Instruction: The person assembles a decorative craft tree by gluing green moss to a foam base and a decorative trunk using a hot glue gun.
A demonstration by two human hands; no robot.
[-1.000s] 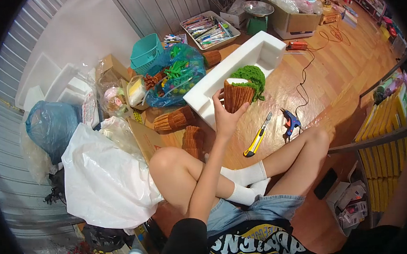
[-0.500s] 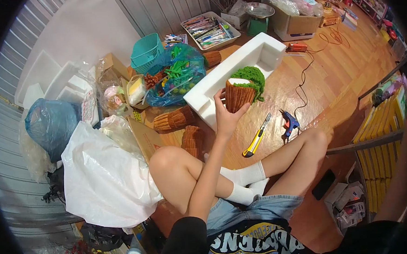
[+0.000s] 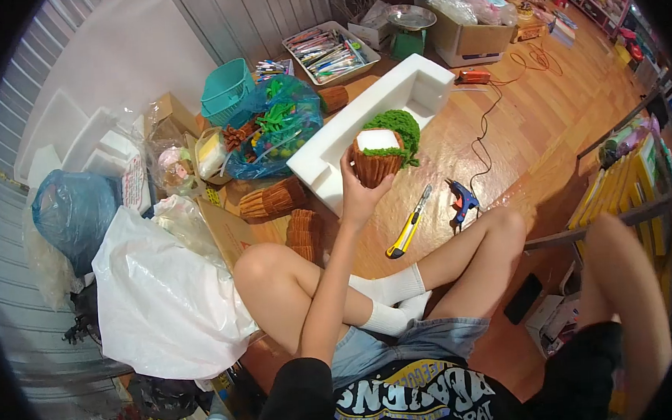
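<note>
My left hand (image 3: 364, 193) is wrapped round a brown ribbed pot (image 3: 378, 167) with a white block in its top and green fuzzy trim along the rim. A green fuzzy piece (image 3: 397, 129) hangs at its right side. The pot is held tilted over the near edge of a white foam tray (image 3: 325, 164). On the floor to the right lie a yellow utility knife (image 3: 405, 233) and a blue glue gun (image 3: 462, 201). My right arm is bent up at the right; its hand is out of view.
Brown ribbed pieces (image 3: 272, 199) lie left of the foam tray. Behind them are a blue plastic bag (image 3: 260, 164), a teal basket (image 3: 227, 93) and a tray of pens (image 3: 373, 54). A rack of yellow packs (image 3: 608, 187) stands at the right; a dark phone (image 3: 524, 298) lies near my knee.
The pot in my left hand has tipped, so more of its white top shows. My right forearm has come further into view at the right. The whole view has shifted slightly.
</note>
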